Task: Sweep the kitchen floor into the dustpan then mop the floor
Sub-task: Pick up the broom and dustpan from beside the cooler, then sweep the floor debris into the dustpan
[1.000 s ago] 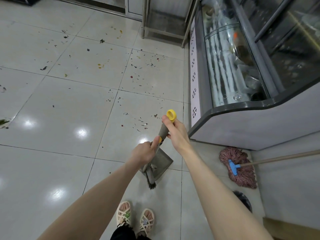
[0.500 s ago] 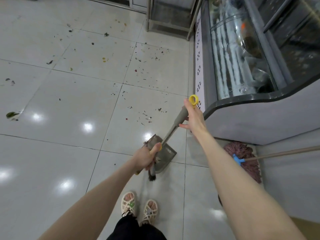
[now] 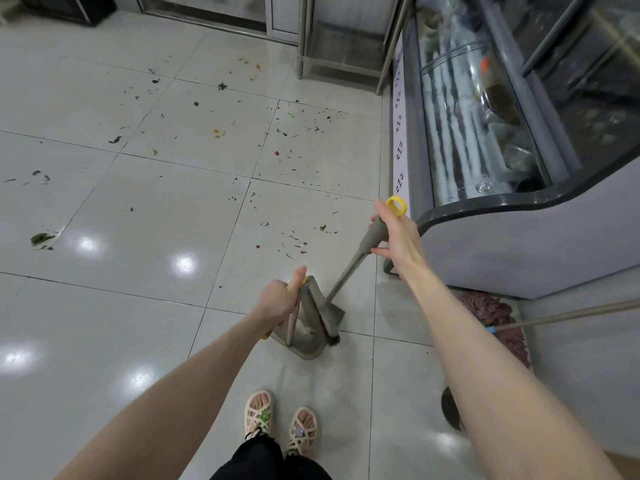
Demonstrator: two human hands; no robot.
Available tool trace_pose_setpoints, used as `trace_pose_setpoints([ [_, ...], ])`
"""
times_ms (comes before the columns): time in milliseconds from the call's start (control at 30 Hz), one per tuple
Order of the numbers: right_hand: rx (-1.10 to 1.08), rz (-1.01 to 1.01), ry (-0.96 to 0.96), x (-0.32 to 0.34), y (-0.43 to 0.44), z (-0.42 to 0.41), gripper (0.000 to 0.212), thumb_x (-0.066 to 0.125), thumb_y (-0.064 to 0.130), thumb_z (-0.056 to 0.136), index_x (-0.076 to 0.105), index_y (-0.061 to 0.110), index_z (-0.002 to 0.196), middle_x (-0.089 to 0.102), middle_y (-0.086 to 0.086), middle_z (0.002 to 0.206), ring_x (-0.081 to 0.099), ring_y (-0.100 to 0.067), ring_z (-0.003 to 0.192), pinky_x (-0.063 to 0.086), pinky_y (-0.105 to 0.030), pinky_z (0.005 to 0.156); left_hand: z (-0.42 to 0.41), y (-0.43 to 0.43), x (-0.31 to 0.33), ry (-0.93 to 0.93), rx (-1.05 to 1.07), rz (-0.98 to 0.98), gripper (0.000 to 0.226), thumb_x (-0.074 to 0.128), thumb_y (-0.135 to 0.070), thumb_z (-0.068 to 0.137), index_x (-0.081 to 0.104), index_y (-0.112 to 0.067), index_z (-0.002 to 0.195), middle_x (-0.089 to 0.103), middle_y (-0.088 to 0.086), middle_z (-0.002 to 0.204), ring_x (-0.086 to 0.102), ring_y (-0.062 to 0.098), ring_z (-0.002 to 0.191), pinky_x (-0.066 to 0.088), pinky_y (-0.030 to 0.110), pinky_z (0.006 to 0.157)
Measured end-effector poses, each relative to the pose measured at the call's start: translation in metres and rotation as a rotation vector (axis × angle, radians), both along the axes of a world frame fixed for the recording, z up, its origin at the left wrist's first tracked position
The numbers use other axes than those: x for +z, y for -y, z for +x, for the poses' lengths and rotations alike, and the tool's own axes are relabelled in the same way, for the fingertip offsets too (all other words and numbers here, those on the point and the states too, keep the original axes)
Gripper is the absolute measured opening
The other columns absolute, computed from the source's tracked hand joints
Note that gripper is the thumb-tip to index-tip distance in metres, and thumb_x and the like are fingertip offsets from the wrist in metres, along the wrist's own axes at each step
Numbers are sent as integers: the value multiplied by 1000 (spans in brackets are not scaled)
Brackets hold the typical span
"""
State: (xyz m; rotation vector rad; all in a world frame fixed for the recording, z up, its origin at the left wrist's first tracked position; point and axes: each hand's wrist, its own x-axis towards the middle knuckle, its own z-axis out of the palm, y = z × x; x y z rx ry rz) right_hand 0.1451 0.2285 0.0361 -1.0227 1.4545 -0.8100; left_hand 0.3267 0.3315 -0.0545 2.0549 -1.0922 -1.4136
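A grey dustpan (image 3: 306,342) sits on the tiled floor just ahead of my sandalled feet (image 3: 277,422), with a broom head and its dark bristles (image 3: 333,339) lying in it. My left hand (image 3: 277,303) grips a thin yellow-tipped handle above the pan, thumb up. My right hand (image 3: 398,237) holds the grey grip of a long handle (image 3: 346,271) that ends in a yellow loop (image 3: 396,206) and slants down to the pan's rear. Small dark scraps of litter (image 3: 294,150) lie scattered over the tiles ahead. A pinkish mop head (image 3: 491,313) lies at the right, its wooden pole (image 3: 571,311) running off frame.
A glass-fronted display chiller (image 3: 519,237) runs along the right, close to my right hand. Steel table legs (image 3: 301,46) stand at the back. A larger green leaf (image 3: 41,239) lies far left. A dark round floor drain (image 3: 448,407) shows beside my right forearm.
My right hand has swung up and to the right with the long handle, away from my left hand. The handle now leans toward the chiller. The left hand stays over the dustpan.
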Motion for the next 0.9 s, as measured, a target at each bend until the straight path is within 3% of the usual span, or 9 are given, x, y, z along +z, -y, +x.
trace_pose_setpoints([
  [100, 10, -10, -4, -10, -1, -2, 31, 61, 50, 85, 60, 18, 83, 59, -1, 106, 57, -19, 108, 50, -46, 94, 10, -1, 10, -7, 36, -4, 68, 31, -66, 93, 45, -7, 64, 43, 9, 55, 40, 20, 42, 33, 20, 39],
  [267, -33, 16, -22, -36, -8, 7, 73, 65, 58, 73, 52, -6, 104, 55, -8, 92, 58, -24, 93, 42, -52, 102, 32, -2, 17, 58, 41, 2, 69, 31, -69, 92, 46, -8, 66, 45, 11, 57, 42, 22, 44, 35, 22, 42],
  [367, -73, 66, -47, -62, -15, 11, 58, 63, 49, 83, 51, -5, 100, 49, 0, 83, 53, -32, 107, 42, -50, 102, 51, -3, 20, 101, 50, 6, 69, 31, -69, 92, 49, -7, 67, 47, 11, 57, 43, 22, 44, 36, 24, 44],
  [500, -52, 122, -129, -84, -22, 18, 41, 58, 53, 82, 41, 17, 72, 44, 0, 75, 45, -18, 73, 46, -39, 86, 78, 6, 31, 135, 47, -21, 69, 32, -66, 94, 49, -6, 66, 47, 10, 57, 42, 22, 45, 34, 23, 42],
  [633, -76, 233, -114, -81, -13, 38, 40, 60, 51, 84, 56, 13, 99, 53, -1, 92, 56, -21, 88, 53, -44, 88, 108, 17, 36, 147, 44, -28, 67, 33, -63, 95, 48, -6, 62, 46, 8, 58, 40, 19, 44, 33, 21, 38],
  [733, -89, 293, -60, -76, -7, 60, 43, 67, 50, 80, 54, 12, 96, 52, -11, 90, 64, -28, 79, 58, -39, 81, 134, 23, 37, 156, 12, -37, 67, 32, -63, 95, 48, -8, 60, 46, 8, 61, 41, 18, 45, 34, 21, 38],
  [833, -224, 323, 118, -74, -12, 87, 41, 66, 46, 84, 35, 20, 91, 38, -5, 74, 44, -20, 74, 54, -38, 88, 169, 27, 36, 158, -32, -45, 68, 31, -64, 94, 48, -8, 59, 48, 10, 61, 43, 20, 46, 36, 23, 42],
  [867, -262, 371, 150, -80, -13, 95, 72, 64, 46, 86, 21, -1, 119, 38, -3, 75, 42, -19, 76, 53, -39, 90, 181, 28, 36, 155, -55, -52, 68, 32, -65, 94, 48, -8, 58, 48, 10, 60, 42, 20, 45, 36, 23, 42],
  [900, -289, 384, 163, -79, -18, 102, 41, 63, 46, 87, 57, 10, 105, 40, -3, 79, 43, -19, 76, 52, -41, 91, 191, 28, 37, 151, -72, -58, 69, 32, -65, 93, 48, -9, 58, 48, 11, 60, 42, 21, 45, 36, 23, 43],
])
